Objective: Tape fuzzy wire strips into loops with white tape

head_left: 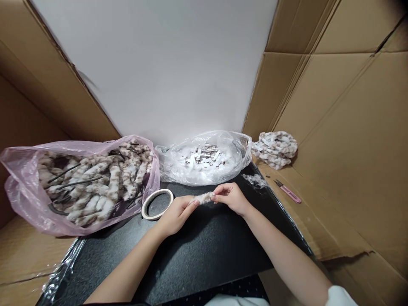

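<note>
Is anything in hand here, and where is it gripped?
Yes, a furry strip. The left hand grips its left part; the right hand pinches its right end between thumb and fingers.

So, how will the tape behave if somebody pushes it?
The tape would probably slide, not roll: it lies flat on the table. Being a closed ring, it likely keeps its shape. Pushed left, it may catch against the pink bag.
</note>
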`<control>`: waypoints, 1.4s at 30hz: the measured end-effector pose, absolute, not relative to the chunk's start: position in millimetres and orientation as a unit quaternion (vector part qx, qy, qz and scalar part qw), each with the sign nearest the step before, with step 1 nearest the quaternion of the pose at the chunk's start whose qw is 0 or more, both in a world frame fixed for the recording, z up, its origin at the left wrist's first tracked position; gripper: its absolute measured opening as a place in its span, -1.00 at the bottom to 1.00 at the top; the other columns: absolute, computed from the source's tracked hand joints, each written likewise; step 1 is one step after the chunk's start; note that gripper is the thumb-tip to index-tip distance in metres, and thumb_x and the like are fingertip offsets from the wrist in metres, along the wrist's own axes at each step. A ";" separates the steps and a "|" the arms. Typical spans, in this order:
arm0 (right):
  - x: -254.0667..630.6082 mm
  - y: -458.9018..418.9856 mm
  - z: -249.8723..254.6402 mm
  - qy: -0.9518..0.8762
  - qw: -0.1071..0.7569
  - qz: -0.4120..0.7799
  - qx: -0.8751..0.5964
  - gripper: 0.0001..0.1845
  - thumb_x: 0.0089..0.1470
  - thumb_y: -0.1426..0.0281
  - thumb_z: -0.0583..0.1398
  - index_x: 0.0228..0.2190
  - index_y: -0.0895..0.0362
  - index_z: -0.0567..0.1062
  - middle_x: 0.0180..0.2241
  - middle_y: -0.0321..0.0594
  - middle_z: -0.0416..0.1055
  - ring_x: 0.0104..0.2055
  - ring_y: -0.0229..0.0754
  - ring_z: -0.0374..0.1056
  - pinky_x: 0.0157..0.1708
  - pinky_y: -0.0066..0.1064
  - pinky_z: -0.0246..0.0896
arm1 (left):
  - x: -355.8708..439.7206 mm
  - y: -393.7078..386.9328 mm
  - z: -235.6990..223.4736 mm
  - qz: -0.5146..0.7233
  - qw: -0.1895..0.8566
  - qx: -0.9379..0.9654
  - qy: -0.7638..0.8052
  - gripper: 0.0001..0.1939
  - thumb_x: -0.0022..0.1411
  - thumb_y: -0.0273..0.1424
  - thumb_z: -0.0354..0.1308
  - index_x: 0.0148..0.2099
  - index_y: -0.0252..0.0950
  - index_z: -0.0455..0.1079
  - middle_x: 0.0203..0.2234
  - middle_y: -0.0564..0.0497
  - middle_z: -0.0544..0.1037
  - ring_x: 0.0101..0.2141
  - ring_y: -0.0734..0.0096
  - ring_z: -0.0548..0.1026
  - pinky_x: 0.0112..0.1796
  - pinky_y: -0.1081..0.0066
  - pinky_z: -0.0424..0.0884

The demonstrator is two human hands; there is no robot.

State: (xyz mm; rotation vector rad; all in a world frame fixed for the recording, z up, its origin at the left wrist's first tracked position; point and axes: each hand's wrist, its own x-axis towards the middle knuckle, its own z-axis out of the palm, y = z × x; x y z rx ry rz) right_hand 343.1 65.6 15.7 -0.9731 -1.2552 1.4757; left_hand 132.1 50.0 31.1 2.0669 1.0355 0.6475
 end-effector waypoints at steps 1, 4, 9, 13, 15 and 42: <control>342.4 65.4 15.1 -0.510 0.467 0.604 -0.396 -0.67 -0.39 0.23 0.47 -0.61 0.18 0.54 -0.62 -0.30 0.48 -0.60 -0.31 0.36 -0.52 -0.45 0.32 | 131.7 50.1 31.6 0.250 0.359 0.804 0.403 -0.57 0.36 -0.20 -0.15 -0.45 -0.33 0.28 -0.55 0.08 0.35 -0.48 0.42 0.29 -0.39 0.46 0.19; 340.9 64.6 13.6 -0.504 0.464 0.614 -0.392 -0.67 -0.40 0.24 0.47 -0.61 0.18 0.54 -0.63 -0.30 0.48 -0.60 -0.31 0.37 -0.51 -0.45 0.33 | 130.8 50.8 30.7 0.242 0.347 0.806 0.414 -0.58 0.37 -0.20 -0.16 -0.44 -0.32 0.28 -0.54 0.07 0.37 -0.47 0.40 0.32 -0.38 0.45 0.20; 342.2 64.2 14.8 -0.507 0.452 0.628 -0.381 -0.67 -0.40 0.24 0.47 -0.61 0.18 0.54 -0.63 -0.31 0.48 -0.59 -0.30 0.38 -0.49 -0.43 0.34 | 128.7 51.5 28.3 0.246 0.309 0.808 0.437 -0.59 0.35 -0.18 -0.12 -0.46 -0.30 0.24 -0.55 0.07 0.34 -0.48 0.39 0.32 -0.41 0.44 0.19; 340.5 59.7 17.3 -0.527 0.421 0.643 -0.363 -0.69 -0.41 0.27 0.47 -0.61 0.19 0.56 -0.63 -0.30 0.48 -0.60 -0.30 0.36 -0.51 -0.44 0.30 | 132.5 46.3 33.3 0.254 0.348 0.808 0.402 -0.65 0.36 -0.19 -0.12 -0.32 -0.31 0.33 -0.46 0.05 0.39 -0.43 0.39 0.34 -0.37 0.45 0.22; 337.7 55.8 16.8 -0.545 0.399 0.648 -0.352 -0.71 -0.41 0.30 0.48 -0.59 0.20 0.58 -0.63 -0.29 0.48 -0.59 -0.29 0.36 -0.51 -0.44 0.28 | 137.6 42.4 35.8 0.232 0.386 0.809 0.377 -0.64 0.37 -0.20 -0.13 -0.31 -0.30 0.34 -0.45 0.05 0.40 -0.42 0.41 0.35 -0.36 0.46 0.23; 383.7 85.2 18.3 -0.313 0.583 0.681 -0.313 -0.69 -0.42 0.36 0.51 -0.62 0.15 0.51 -0.62 -0.40 0.48 -0.63 -0.42 0.34 -0.48 -0.56 0.39 | 129.4 47.9 35.0 0.234 0.426 0.772 0.408 -0.59 0.35 -0.16 -0.14 -0.49 -0.28 0.08 -0.58 0.15 0.13 -0.52 0.51 0.12 -0.47 0.48 0.06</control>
